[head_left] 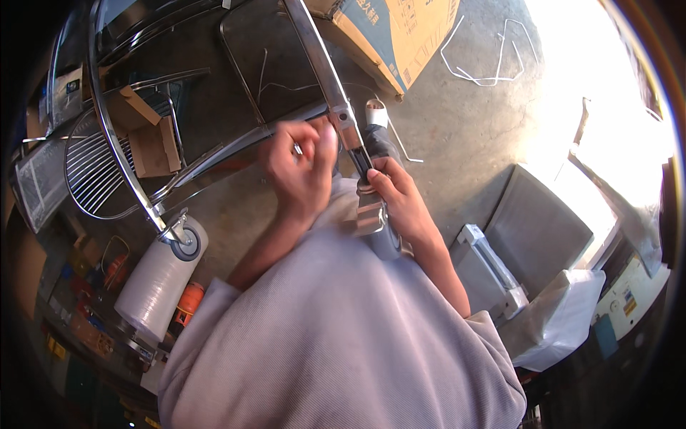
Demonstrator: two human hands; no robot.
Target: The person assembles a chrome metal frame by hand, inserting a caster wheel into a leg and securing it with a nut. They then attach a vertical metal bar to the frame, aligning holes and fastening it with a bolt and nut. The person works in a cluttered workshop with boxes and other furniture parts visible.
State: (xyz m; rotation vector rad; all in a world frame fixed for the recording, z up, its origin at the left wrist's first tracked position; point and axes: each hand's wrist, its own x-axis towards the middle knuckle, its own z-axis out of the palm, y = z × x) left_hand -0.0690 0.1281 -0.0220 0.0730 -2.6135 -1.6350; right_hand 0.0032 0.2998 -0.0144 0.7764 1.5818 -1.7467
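A chrome metal frame (314,50) lies with one tube leg pointing down toward me. At that leg's end is a caster (371,217) with a metal bracket and a grey wheel, resting close against my shirt. My right hand (401,200) is closed around the caster's upper part, thumb pressed where it meets the tube. Just left of the tube, my left hand (296,171) is raised with curled fingers, partly smeared by motion. A small shiny bit shows between those fingers, too small to name. Another caster (186,242) is fitted on the frame's left leg.
A large cardboard box (393,36) stands at the far side, with bent white wire (493,75) on the floor beside it. On the left are an opened small carton (153,143), a round wire rack (93,171) and a wrapped roll (153,286). Grey panels (539,225) stand at right.
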